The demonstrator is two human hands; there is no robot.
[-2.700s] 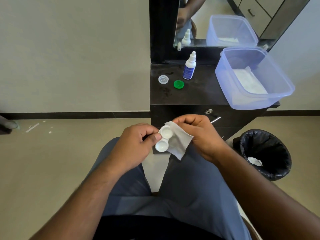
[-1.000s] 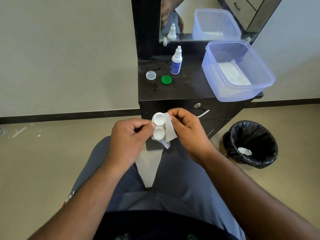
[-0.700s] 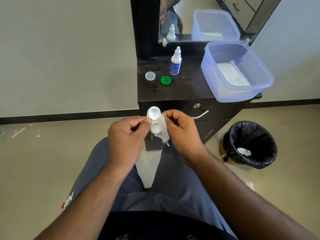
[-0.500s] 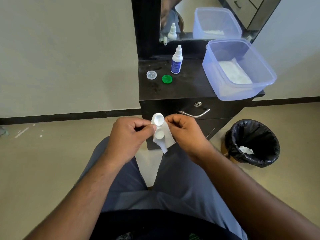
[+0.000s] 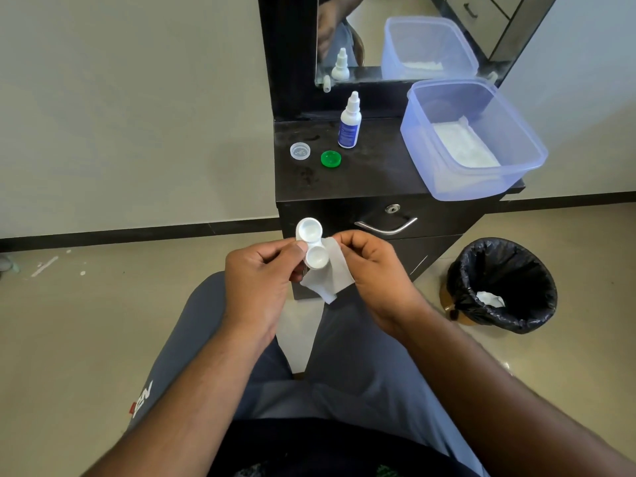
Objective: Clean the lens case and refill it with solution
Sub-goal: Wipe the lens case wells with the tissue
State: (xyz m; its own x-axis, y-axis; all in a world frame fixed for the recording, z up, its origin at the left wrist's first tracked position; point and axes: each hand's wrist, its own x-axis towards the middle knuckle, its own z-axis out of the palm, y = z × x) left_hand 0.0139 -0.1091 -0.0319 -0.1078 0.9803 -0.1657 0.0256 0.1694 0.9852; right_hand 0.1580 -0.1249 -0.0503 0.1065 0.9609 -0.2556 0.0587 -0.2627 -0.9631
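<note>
The white lens case (image 5: 312,246), both wells uncapped and facing me, is pinched at its left edge by my left hand (image 5: 257,280) above my lap. My right hand (image 5: 371,270) pinches a white tissue (image 5: 327,276) that hangs beside and behind the case's lower well. On the dark cabinet top (image 5: 378,173) stand the solution bottle (image 5: 350,121), a green cap (image 5: 330,158) and a clear cap (image 5: 300,151).
A clear plastic tub (image 5: 471,139) with white tissues inside overhangs the cabinet's right end. A black-lined bin (image 5: 502,284) with a used tissue stands on the floor to the right. A mirror (image 5: 395,36) rises behind the cabinet.
The tissue has come off the case's wells and now hangs to the right of the lower well. Both hands shifted slightly while the case stayed in my left hand.
</note>
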